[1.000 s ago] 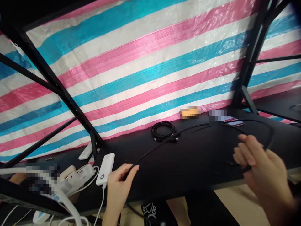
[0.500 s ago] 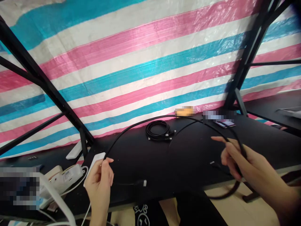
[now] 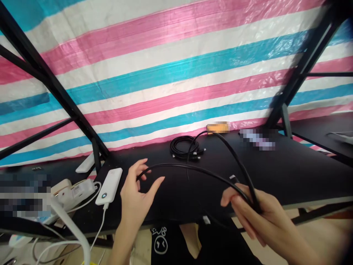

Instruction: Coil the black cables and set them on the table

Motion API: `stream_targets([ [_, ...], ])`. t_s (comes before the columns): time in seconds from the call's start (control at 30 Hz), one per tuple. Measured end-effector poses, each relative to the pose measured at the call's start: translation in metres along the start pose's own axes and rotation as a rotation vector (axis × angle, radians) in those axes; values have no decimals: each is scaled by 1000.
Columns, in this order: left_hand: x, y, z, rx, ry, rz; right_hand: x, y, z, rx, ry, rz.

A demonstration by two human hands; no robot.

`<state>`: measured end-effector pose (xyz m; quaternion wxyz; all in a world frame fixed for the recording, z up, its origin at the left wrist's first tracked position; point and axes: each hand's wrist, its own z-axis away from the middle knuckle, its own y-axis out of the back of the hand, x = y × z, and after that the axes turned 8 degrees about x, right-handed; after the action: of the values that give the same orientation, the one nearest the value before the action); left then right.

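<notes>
My right hand [image 3: 256, 209] is closed around a long black cable [image 3: 190, 166], which bends in loops out of the grip. One strand arches left to my left hand [image 3: 140, 191], whose thumb stands well apart from its curved fingers. There the cable touches the inside of the fingers without being clamped. A connector with a pale tip [image 3: 233, 177] shows just above my right fingers. Another pale-tipped connector [image 3: 206, 220] hangs near the table's front edge. Behind the loops lies a coiled black cable [image 3: 173, 148] with several connector ends.
On the black table [image 3: 154, 206], a white power bank [image 3: 110, 186] with a plugged-in white cable lies left of my left hand. A white power strip [image 3: 82, 189] is further left. A blurred orange item [image 3: 217, 127] sits at the back. Black metal legs [image 3: 298, 73] frame both sides.
My left hand has moved right and its thumb has lifted from the cable. My right hand has shifted left and lower in view, so the wide arc has become tighter loops.
</notes>
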<state>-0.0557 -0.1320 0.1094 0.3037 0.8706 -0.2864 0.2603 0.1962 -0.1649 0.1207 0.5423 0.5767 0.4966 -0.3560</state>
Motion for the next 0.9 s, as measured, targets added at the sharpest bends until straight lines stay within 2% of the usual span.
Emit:
stream_targets([
  [0.13,5,-7,-2,-40,-162,81,-16,-6,-1,-274,12,-32],
  [0.27,8,-7,-5,10,-185,122,-40,-12,-7,-554,-6,-61],
  [0.37,6,-3,-9,-27,-189,144,-51,-18,-7,-648,32,-15],
  [0.47,3,3,-13,-93,-150,212,-49,-21,-8,-696,69,25],
  [0.5,3,6,-13,-108,-103,241,-46,-20,-9,-687,67,33],
  [0.57,3,10,-12,-114,41,267,-36,-18,-14,-570,66,44],
  [0.67,8,15,-10,-125,232,230,-20,-14,-24,-132,117,97],
  [0.73,16,14,-9,-174,272,206,-14,-15,-29,61,174,134],
  [0.8,26,10,-8,-230,242,172,-13,-22,-30,122,220,153],
  [0.9,40,-3,-4,-248,110,47,-20,-37,-27,89,238,173],
])
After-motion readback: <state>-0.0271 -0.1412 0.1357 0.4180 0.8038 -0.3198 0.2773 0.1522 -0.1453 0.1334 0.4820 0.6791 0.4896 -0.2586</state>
